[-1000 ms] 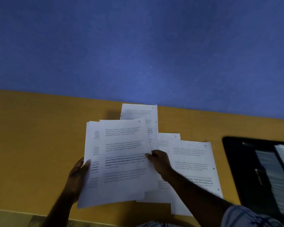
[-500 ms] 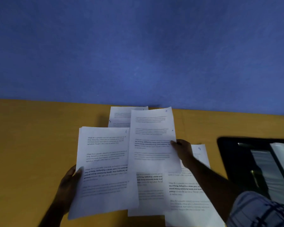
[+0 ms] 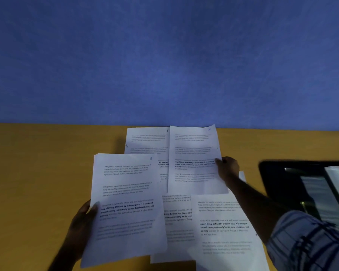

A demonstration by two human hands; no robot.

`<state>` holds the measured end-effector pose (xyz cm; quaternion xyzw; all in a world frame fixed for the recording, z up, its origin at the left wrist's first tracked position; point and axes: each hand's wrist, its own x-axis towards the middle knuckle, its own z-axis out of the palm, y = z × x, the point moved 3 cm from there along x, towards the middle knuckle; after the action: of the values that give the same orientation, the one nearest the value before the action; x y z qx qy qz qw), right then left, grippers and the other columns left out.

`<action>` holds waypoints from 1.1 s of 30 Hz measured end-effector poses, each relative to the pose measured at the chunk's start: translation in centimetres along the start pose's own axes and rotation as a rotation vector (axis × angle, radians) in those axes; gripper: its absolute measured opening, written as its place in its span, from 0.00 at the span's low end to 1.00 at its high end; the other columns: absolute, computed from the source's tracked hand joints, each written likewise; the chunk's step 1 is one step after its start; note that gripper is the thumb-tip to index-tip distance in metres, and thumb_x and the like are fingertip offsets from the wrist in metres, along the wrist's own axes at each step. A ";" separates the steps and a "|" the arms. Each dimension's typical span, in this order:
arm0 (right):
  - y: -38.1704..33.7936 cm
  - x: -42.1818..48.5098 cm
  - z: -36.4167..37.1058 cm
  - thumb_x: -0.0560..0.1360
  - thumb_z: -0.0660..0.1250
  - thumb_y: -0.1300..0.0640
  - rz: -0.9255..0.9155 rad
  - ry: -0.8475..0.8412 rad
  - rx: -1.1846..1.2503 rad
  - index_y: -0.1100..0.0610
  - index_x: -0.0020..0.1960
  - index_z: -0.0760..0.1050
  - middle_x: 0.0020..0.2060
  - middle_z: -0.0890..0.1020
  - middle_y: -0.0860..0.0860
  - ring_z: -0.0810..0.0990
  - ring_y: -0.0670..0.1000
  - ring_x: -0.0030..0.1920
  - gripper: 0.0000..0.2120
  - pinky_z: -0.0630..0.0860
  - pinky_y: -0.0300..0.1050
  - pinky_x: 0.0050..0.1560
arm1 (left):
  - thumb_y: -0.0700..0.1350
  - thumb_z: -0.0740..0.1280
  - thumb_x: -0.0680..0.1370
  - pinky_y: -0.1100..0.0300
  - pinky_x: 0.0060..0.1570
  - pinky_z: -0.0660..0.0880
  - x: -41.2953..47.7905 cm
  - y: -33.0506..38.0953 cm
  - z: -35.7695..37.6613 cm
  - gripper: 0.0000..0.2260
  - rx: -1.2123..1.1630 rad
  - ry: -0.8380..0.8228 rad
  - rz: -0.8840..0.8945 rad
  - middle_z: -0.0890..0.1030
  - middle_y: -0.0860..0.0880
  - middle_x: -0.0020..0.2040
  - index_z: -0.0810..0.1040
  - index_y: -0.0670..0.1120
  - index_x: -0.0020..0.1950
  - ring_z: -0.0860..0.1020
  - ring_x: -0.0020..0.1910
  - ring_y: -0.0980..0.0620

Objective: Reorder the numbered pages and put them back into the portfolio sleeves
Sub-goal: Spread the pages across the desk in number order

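"While we have the sheets out, where do they stand?"

"Our left hand [image 3: 82,218] grips a stack of pages [image 3: 125,202] by its left edge, with the top sheet marked 6. Our right hand [image 3: 227,169] pinches a single page [image 3: 194,159] at its right edge. Its number looks like a 2, and it sits just right of the page marked 1 [image 3: 147,139] at the far side of the table [image 3: 37,173]."

"And the others?"

"A middle page [image 3: 177,222] lies near us, overlapped by a near-right page [image 3: 223,227] that is partly under our right arm."

"The portfolio?"

"The portfolio [image 3: 278,178] lies open at the right, black, with its sleeves [image 3: 313,188] showing. Whether any of them holds a page we cannot tell."

"How far along are we?"

"We judge it mid-sort — the order looks unfinished, and every sheet we see has yet to go back into a sleeve."
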<state>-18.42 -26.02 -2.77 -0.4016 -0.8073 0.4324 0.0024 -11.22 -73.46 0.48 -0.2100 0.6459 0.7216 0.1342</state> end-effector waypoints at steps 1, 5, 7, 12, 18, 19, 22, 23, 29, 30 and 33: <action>0.0 0.1 0.0 0.77 0.69 0.55 0.004 0.005 -0.013 0.62 0.50 0.81 0.48 0.84 0.60 0.81 0.60 0.50 0.10 0.70 0.44 0.44 | 0.36 0.58 0.83 0.59 0.37 0.81 0.0 0.1 0.1 0.10 0.000 -0.007 0.000 0.85 0.40 0.49 0.76 0.36 0.58 0.84 0.41 0.48; -0.4 -0.8 0.2 0.74 0.72 0.54 -0.012 0.062 -0.131 0.63 0.65 0.74 0.60 0.79 0.62 0.76 0.63 0.60 0.23 0.74 0.52 0.58 | 0.40 0.60 0.83 0.54 0.40 0.82 0.1 0.0 -0.3 0.11 -0.004 -0.011 -0.020 0.81 0.33 0.55 0.76 0.37 0.61 0.83 0.44 0.42; -0.8 -2.1 0.5 0.72 0.74 0.51 -0.120 0.151 -0.287 0.61 0.70 0.68 0.65 0.73 0.61 0.71 0.63 0.64 0.31 0.68 0.58 0.64 | 0.39 0.59 0.83 0.55 0.39 0.82 0.1 0.0 -0.3 0.11 0.000 -0.012 -0.029 0.81 0.33 0.56 0.76 0.36 0.61 0.83 0.44 0.43; -2.4 -7.3 5.4 0.76 0.68 0.45 -0.669 -0.105 -0.461 0.54 0.72 0.68 0.71 0.70 0.54 0.65 0.56 0.72 0.28 0.61 0.56 0.69 | 0.34 0.57 0.83 0.64 0.38 0.80 -0.7 0.4 0.0 0.12 0.033 0.007 0.006 0.86 0.44 0.46 0.73 0.32 0.64 0.84 0.41 0.53; -2.8 -10.5 9.9 0.78 0.60 0.38 -0.722 -0.280 -0.563 0.54 0.78 0.59 0.79 0.56 0.53 0.50 0.55 0.79 0.34 0.51 0.58 0.77 | 0.38 0.59 0.83 0.62 0.37 0.81 -1.3 0.6 -0.6 0.12 0.045 0.009 0.023 0.84 0.38 0.53 0.76 0.36 0.62 0.84 0.42 0.49; -2.6 -10.6 10.3 0.79 0.59 0.37 -0.732 -0.305 -0.584 0.55 0.78 0.58 0.80 0.54 0.54 0.48 0.55 0.80 0.35 0.49 0.57 0.78 | 0.38 0.59 0.83 0.62 0.37 0.81 -1.4 0.7 -0.7 0.12 0.045 0.013 0.016 0.84 0.38 0.52 0.76 0.36 0.62 0.84 0.42 0.49; -2.2 -11.2 11.3 0.78 0.59 0.36 -0.788 -0.329 -0.651 0.56 0.79 0.56 0.80 0.49 0.55 0.44 0.56 0.80 0.38 0.44 0.55 0.77 | 0.37 0.59 0.83 0.65 0.35 0.79 -1.7 0.9 -0.8 0.11 0.062 0.033 0.018 0.86 0.45 0.47 0.76 0.36 0.62 0.84 0.40 0.53; -2.2 -11.4 11.6 0.78 0.60 0.36 -0.800 -0.335 -0.657 0.56 0.79 0.55 0.80 0.49 0.56 0.44 0.57 0.80 0.38 0.43 0.55 0.77 | 0.37 0.59 0.83 0.66 0.36 0.79 -1.7 0.9 -1.0 0.11 0.062 0.038 0.012 0.86 0.45 0.47 0.76 0.36 0.62 0.84 0.41 0.53; -3.5 -13.0 13.6 0.77 0.64 0.41 -0.845 -0.369 -0.613 0.58 0.78 0.59 0.80 0.52 0.59 0.47 0.60 0.80 0.36 0.48 0.61 0.77 | 0.42 0.60 0.83 0.54 0.44 0.80 -1.9 0.7 -2.1 0.12 0.071 0.043 -0.009 0.83 0.36 0.56 0.77 0.40 0.63 0.83 0.48 0.41; -3.7 -13.2 13.7 0.78 0.64 0.41 -0.841 -0.378 -0.610 0.58 0.78 0.59 0.80 0.51 0.58 0.47 0.60 0.80 0.36 0.48 0.61 0.77 | 0.42 0.60 0.83 0.55 0.43 0.80 -1.9 0.7 -2.4 0.12 0.071 0.051 -0.008 0.83 0.36 0.55 0.77 0.40 0.63 0.83 0.48 0.42; -3.8 -13.0 13.6 0.78 0.57 0.37 -0.819 -0.369 -0.633 0.57 0.78 0.58 0.80 0.51 0.57 0.46 0.58 0.80 0.36 0.47 0.61 0.78 | 0.40 0.61 0.83 0.63 0.36 0.79 -1.9 0.2 -3.1 0.11 0.061 0.080 -0.014 0.83 0.37 0.55 0.76 0.38 0.63 0.83 0.43 0.49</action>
<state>-16.81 -45.10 -4.13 0.0470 -0.9753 0.1955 -0.0919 -9.27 -76.35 1.29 -0.2388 0.6708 0.6919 0.1196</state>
